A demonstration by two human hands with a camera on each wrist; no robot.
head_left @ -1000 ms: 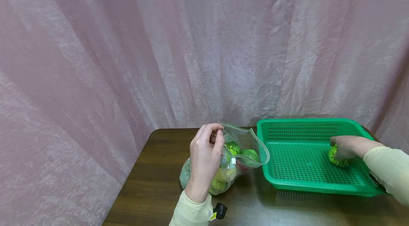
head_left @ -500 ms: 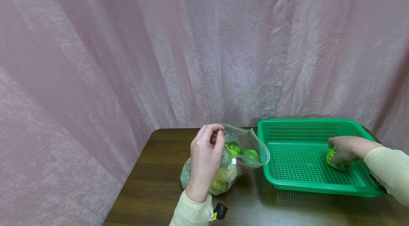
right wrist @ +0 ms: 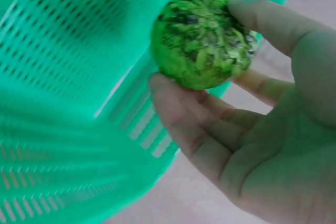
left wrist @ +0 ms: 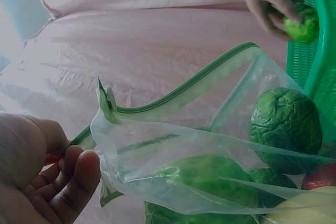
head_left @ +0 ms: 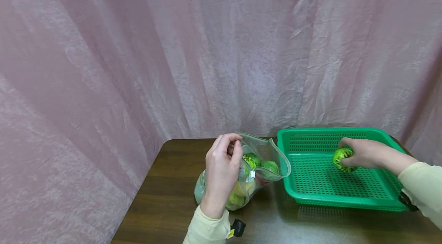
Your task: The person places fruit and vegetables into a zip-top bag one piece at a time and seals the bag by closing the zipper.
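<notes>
My left hand [head_left: 222,167] pinches the rim of a clear zip bag [head_left: 284,159], keeping its mouth spread. Inside the bag sit a dark green cabbage-like ball [left wrist: 286,129], a larger green piece [left wrist: 205,182], something pale yellow [left wrist: 302,208] and a red thing [left wrist: 321,178]. Over the green basket [head_left: 340,201], my right hand [head_left: 367,153] grips a round green vegetable with dark mottling [right wrist: 205,40], about palm-sized. The right wrist view shows the thumb on one side of it and fingers beneath.
The basket's near rim lies close to the bag on the wooden table [head_left: 165,182]. A black strap piece [head_left: 238,228] is by the left sleeve. Pink curtain [head_left: 221,52] hangs behind the table.
My right hand has lifted the mottled green vegetable off the basket's right side and moved it left, toward the basket's middle. The left hand and bag have stayed in place.
</notes>
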